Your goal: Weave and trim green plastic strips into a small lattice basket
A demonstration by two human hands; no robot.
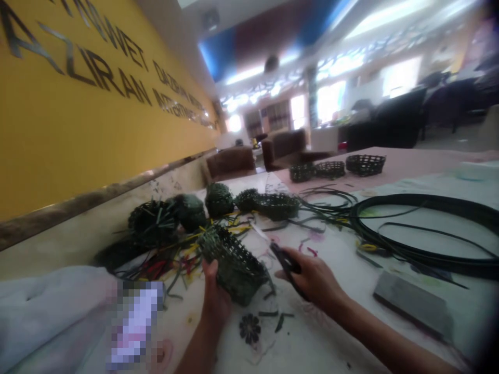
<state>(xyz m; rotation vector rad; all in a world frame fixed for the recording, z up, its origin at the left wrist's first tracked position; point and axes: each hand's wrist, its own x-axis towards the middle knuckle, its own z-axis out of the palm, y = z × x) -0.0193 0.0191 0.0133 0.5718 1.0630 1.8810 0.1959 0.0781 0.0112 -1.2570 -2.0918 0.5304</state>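
A dark green woven basket (239, 267) is tilted on its side above the table, its open lattice rim facing up and to the right. My left hand (216, 296) grips its lower left side, the thumb showing on the outside. Just right of the basket, my right hand (314, 275) is closed around a knife (286, 259) with a black handle. The pale blade points up and to the left, close to the basket but apparently apart from it. Cut green strips (268, 314) and a dark flower-shaped piece (250, 328) lie on the table below.
Several woven baskets (276, 206) stand behind, with more (365, 164) at the far table end. A large coil of dark strip (429, 265) lies right, near a grey block (413, 304). Coloured scraps (163, 265) spread at left beside white cloth (54, 311). A yellow wall (78, 135) borders the left.
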